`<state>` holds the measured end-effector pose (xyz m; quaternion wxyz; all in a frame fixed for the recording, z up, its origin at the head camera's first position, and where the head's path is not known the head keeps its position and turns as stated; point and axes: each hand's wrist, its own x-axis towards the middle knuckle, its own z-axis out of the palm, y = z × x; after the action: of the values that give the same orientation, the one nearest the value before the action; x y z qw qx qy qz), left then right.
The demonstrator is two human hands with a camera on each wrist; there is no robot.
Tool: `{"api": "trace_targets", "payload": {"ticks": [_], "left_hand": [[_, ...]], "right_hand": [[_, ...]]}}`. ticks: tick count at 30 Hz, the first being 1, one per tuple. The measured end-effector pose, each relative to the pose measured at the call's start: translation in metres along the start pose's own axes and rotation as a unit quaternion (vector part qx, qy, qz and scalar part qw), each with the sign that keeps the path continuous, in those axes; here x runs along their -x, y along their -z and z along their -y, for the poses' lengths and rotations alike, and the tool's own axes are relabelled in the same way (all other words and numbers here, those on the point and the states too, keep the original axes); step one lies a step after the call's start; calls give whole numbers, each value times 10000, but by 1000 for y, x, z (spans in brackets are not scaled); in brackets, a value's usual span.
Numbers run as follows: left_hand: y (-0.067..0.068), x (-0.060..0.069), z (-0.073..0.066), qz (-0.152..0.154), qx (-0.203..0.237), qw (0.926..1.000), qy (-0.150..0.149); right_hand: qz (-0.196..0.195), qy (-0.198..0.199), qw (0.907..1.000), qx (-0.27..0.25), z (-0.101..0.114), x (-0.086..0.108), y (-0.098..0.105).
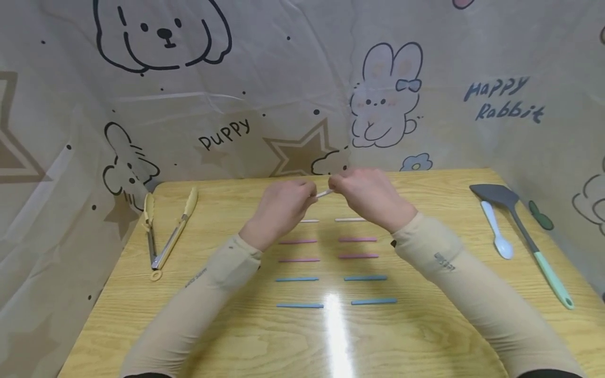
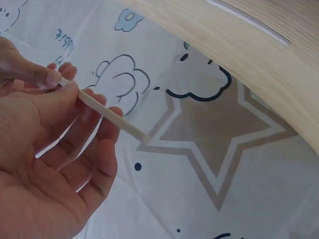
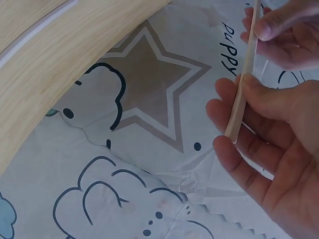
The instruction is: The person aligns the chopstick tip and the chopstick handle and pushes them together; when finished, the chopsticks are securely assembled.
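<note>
Both hands hold one thin whitish stick point(image 1: 324, 193) above the far part of the table. My left hand point(image 1: 285, 207) pinches it between thumb and fingers; in the left wrist view a length of the stick point(image 2: 114, 117) sticks out past the fingers. My right hand point(image 1: 373, 194) pinches the other part, and the stick point(image 3: 238, 112) lies along its fingers in the right wrist view. Under the hands lie two white sticks, a left one point(image 1: 309, 221) and a right one point(image 1: 350, 219), the latter partly behind the right hand. Its exact kind cannot be told.
Nearer me lie two columns of pink sticks point(image 1: 357, 239) and blue sticks point(image 1: 365, 277). Yellow-tipped tongs point(image 1: 165, 247) stand open at the left. On the right are a grey spatula point(image 1: 520, 220) with a green handle and a light blue spoon point(image 1: 496, 231). A printed curtain point(image 1: 283, 94) encloses the table.
</note>
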<state>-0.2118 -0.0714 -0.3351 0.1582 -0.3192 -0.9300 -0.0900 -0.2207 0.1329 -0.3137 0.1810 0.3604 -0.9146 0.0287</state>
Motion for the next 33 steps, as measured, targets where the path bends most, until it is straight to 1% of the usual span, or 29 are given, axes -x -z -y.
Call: {"api": "trace_targets", "payload": {"ticks": [4, 6, 8, 12, 14, 17, 21, 23, 28, 30, 32, 33], "left_hand": [[3, -1, -4, -35, 238, 9997, 24], [4, -1, -5, 34, 297, 9995, 82], [5, 0, -4, 190, 329, 9991, 201], [5, 5, 5, 444, 414, 9970, 489], [5, 9, 13, 449, 509, 9957, 634], [2, 15, 29, 436, 676, 9924, 928], [-5, 26, 51, 539, 884, 9842, 1438], [-8, 33, 61, 613, 1003, 9784, 1702], [-10, 50, 82, 738, 1302, 9617, 2297], [-11, 56, 93, 791, 1371, 9558, 2478], [-12, 62, 105, 895, 1383, 9500, 2652], [-13, 65, 111, 958, 1418, 9456, 2765]], "right_hand": [[-233, 335, 9992, -17, 3, -2, -3], [-339, 480, 9983, -51, 3, -3, -4], [-357, 532, 9979, -111, 2, -3, -6], [-217, 391, 9987, -254, -5, -1, -11], [-83, 252, 9992, -312, -10, 2, -14], [211, 16, 9990, -403, -16, 7, -17], [698, -255, 9963, -427, -21, 14, -21], [947, -381, 9938, -435, -23, 17, -23], [1633, -778, 9822, -504, -31, 22, -31], [1830, -904, 9774, -550, -34, 23, -35], [1941, -975, 9741, -624, -37, 25, -40], [1978, -1012, 9728, -660, -38, 25, -42]]}}
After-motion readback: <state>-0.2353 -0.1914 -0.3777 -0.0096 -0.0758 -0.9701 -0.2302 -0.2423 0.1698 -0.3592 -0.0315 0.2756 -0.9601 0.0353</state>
